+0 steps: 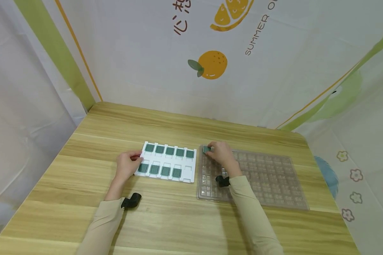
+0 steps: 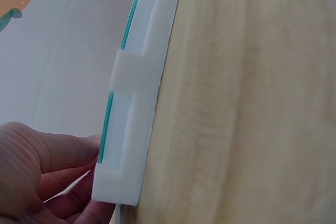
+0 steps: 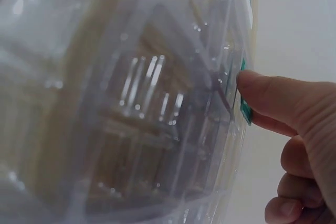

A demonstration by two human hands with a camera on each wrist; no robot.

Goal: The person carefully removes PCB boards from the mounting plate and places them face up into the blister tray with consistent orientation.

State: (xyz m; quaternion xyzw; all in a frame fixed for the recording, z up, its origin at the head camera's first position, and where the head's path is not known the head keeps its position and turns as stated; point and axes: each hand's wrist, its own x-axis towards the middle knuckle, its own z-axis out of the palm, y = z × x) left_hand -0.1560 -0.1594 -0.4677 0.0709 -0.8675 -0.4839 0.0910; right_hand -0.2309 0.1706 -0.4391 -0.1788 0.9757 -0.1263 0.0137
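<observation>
My left hand (image 1: 126, 165) grips the left end of a white tray (image 1: 153, 159), its thumb on top near the corner; in the left wrist view the other fingers (image 2: 73, 203) are at the tray's end. Small square green circuit boards (image 1: 170, 151) sit in two rows of slots there, and the lower right slot is bare. Over the far left corner of a clear plastic compartment tray (image 1: 268, 177), my right hand (image 1: 222, 154) pinches one green circuit board (image 3: 245, 109) between thumb and finger. Whether that board touches the compartment floor cannot be told.
Both trays lie side by side on a wooden table (image 1: 166, 219), with a narrow gap between them. A white printed curtain (image 1: 146, 71) hangs behind the table and at its sides. Each wrist wears a small black camera (image 1: 132, 200).
</observation>
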